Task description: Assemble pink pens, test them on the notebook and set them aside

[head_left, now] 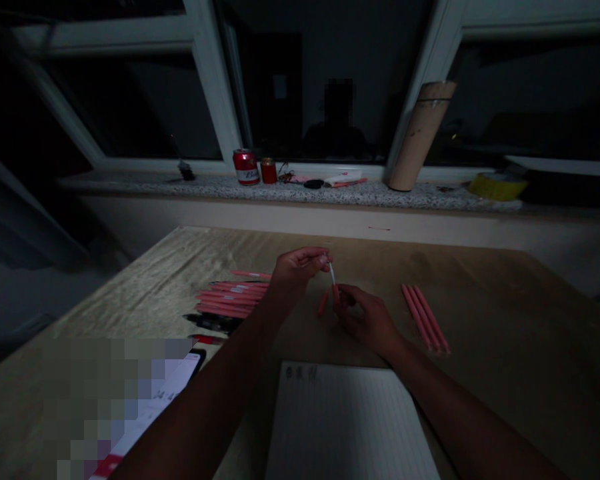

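Note:
In the head view, my left hand (pixel 299 268) pinches the upper end of a thin white pen refill (pixel 332 274). The refill's lower end meets a pink pen barrel (pixel 336 294), which the fingers of my right hand (pixel 364 315) hold; whether it sits inside the barrel I cannot tell for sure. A short pink pen part (pixel 323 303) lies on the table between my hands. Left of my left hand is a pile of pink pens (pixel 230 297), partly hidden by my forearm. Three pink pens (pixel 425 318) lie side by side to the right.
A lined notebook (pixel 350 427) lies in front of me, a lit phone (pixel 155 400) at lower left. Dark pens (pixel 210 323) lie below the pile. The windowsill carries a red can (pixel 245 167), a small jar (pixel 269 171), a tall cylinder (pixel 423 137) and yellow tape (pixel 497 186).

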{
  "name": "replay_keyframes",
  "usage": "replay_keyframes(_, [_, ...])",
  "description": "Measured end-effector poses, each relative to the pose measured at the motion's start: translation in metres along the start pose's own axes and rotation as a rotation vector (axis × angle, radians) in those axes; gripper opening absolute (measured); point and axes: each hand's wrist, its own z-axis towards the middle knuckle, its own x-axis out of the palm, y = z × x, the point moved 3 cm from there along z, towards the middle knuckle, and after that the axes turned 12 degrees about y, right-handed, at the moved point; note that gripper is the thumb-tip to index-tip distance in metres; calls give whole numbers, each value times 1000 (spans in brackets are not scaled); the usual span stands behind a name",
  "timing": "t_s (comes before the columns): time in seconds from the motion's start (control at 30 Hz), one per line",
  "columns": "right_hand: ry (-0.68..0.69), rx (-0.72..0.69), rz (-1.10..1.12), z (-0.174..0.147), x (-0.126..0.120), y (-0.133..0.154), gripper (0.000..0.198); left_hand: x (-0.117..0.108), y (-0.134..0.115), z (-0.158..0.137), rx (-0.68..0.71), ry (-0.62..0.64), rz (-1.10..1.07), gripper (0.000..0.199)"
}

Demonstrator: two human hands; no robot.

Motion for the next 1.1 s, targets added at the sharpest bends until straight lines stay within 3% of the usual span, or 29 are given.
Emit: replay_keyframes(1.1, [-5, -6, 0, -1, -1, 0, 30, 6, 5, 1, -37, 41, 45, 23])
